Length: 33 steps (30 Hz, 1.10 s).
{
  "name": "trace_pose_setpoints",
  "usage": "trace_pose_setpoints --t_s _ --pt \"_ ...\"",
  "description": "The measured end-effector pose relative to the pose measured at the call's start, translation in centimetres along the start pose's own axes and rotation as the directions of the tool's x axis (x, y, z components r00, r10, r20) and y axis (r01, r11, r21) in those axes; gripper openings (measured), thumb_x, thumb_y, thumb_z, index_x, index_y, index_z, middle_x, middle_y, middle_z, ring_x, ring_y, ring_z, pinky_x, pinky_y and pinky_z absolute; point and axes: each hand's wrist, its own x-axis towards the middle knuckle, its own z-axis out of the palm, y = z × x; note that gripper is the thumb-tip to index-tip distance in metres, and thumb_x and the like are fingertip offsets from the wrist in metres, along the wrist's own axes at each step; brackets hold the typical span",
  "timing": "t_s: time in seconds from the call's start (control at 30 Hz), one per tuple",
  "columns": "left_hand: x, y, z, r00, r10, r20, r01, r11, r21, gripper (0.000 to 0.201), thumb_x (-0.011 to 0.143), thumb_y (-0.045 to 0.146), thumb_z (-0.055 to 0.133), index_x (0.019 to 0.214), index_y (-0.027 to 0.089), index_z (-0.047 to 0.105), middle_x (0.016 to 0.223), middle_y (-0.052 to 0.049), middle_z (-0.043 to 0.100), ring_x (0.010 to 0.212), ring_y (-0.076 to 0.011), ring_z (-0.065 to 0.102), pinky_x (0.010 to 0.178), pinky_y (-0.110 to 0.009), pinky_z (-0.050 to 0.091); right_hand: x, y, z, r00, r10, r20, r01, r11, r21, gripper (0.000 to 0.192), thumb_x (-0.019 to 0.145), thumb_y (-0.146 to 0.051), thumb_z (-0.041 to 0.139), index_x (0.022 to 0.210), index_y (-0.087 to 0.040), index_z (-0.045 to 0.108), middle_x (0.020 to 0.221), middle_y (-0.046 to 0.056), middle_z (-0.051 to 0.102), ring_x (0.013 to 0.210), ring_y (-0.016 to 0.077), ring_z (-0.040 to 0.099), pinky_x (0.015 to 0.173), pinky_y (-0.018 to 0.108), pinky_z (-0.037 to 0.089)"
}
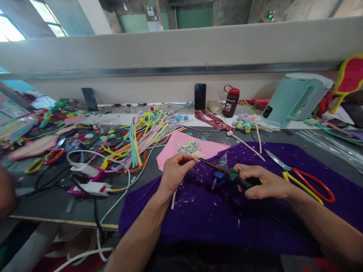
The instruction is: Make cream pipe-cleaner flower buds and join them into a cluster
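My left hand (pixel 179 170) is closed, its thumb and fingertips pinching a cream fuzzy-stem flower (pixel 196 155). A pale stem (pixel 173 200) hangs down below that hand. Wrapped around the dark green handles of long-nose pliers (pixel 217 167), my right hand (pixel 262 181) points their jaws left. The plier tips meet the flower's right side; whether they grip it is too small to tell. Behind the flower, short pastel snippets (pixel 189 146) lie on a pink sheet (pixel 167 155). Under both hands spreads a purple cloth (pixel 204 215) dotted with pale bits.
Red-and-yellow scissors (pixel 300 175) lie open at right. Fuzzy stems (pixel 144 139), a power strip (pixel 90 187) and cables crowd the left. Along the back stand a phone (pixel 200 97), a bottle (pixel 231 102) and a kettle (pixel 295 99). Part of another person (pixel 7 192) shows at far left.
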Motion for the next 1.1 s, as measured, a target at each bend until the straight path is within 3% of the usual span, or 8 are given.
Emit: trace_pose_setpoints --t_s 0.17,0.27,0.4,0.57,0.67,0.9,1.1 --pt "0.36 0.38 -0.25 0.986 -0.159 -0.044 0.151 0.977 -0.152 0.018 0.057 0.027 0.073 0.062 0.015 0.061 0.053 0.004 0.059 0.041 -0.0050 0.041 0.042 -0.019 0.029 -0.37 -0.35 -0.37 1.000 -0.025 0.010 0.026 0.998 -0.065 0.027 0.070 -0.043 0.063 0.072 -0.016 0.061 0.078 0.002 0.046 0.073 0.0152 0.044 0.066 0.028 0.035" --pt "0.54 0.26 -0.57 0.974 -0.228 -0.003 0.221 0.947 -0.233 0.020 0.056 0.028 0.074 0.062 0.015 0.060 0.054 0.003 0.060 0.038 -0.0028 0.037 0.039 -0.018 0.023 -0.53 -0.29 -0.49 1.000 -0.030 0.003 0.030 0.998 -0.049 0.031 0.071 -0.047 0.061 0.072 -0.016 0.061 0.078 0.002 0.045 0.072 0.0153 0.044 0.065 0.028 0.034" --pt "0.57 0.17 -0.72 0.965 -0.258 0.041 0.258 0.921 -0.290 0.020 0.057 0.027 0.074 0.060 0.015 0.058 0.053 0.004 0.059 0.036 -0.0017 0.036 0.037 -0.017 0.020 -0.50 -0.15 -0.45 1.000 -0.024 -0.014 0.024 0.999 -0.028 0.032 0.071 -0.048 0.060 0.072 -0.016 0.061 0.077 0.002 0.045 0.071 0.0153 0.043 0.064 0.028 0.033" --pt "0.45 0.47 -0.61 0.968 -0.250 0.022 0.243 0.909 -0.339 0.023 0.056 0.026 0.075 0.059 0.014 0.056 0.051 0.004 0.058 0.032 0.0007 0.029 0.033 -0.016 0.015 -0.42 -0.20 -0.31 0.999 -0.035 -0.008 0.035 0.999 -0.024 0.030 0.070 -0.046 0.061 0.071 -0.016 0.061 0.075 0.002 0.045 0.070 0.0154 0.043 0.064 0.028 0.033" --pt "0.34 0.46 -0.67 0.967 -0.246 0.058 0.252 0.915 -0.315 0.023 0.059 0.030 0.073 0.064 0.013 0.058 0.058 0.001 0.062 0.031 0.0008 0.031 0.031 -0.016 0.015 -0.45 -0.32 -0.22 0.999 -0.045 -0.015 0.045 0.999 -0.016 0.031 0.070 -0.047 0.060 0.071 -0.016 0.061 0.075 0.002 0.045 0.070 0.0156 0.043 0.064 0.029 0.033" --pt "0.15 0.20 -0.66 0.965 -0.206 0.163 0.241 0.940 -0.243 0.026 0.064 0.032 0.069 0.081 0.013 0.064 0.075 -0.005 0.066 0.053 -0.0087 0.057 0.035 -0.014 0.033 -0.47 -0.37 -0.01 0.998 -0.059 -0.018 0.059 0.998 -0.024 0.029 0.071 -0.044 0.060 0.070 -0.016 0.060 0.077 0.003 0.046 0.071 0.0157 0.043 0.064 0.029 0.033" --pt "-0.13 0.32 -0.63 0.981 -0.172 0.086 0.175 0.984 -0.019 0.026 0.068 0.037 0.064 0.073 0.012 0.067 0.046 0.001 0.057 0.034 -0.0050 0.042 0.034 -0.016 0.028 -0.50 -0.41 0.32 0.997 -0.075 -0.014 0.075 0.997 -0.028 0.024 0.072 -0.039 0.060 0.070 -0.015 0.058 0.079 0.003 0.048 0.073 0.0159 0.044 0.065 0.028 0.033"
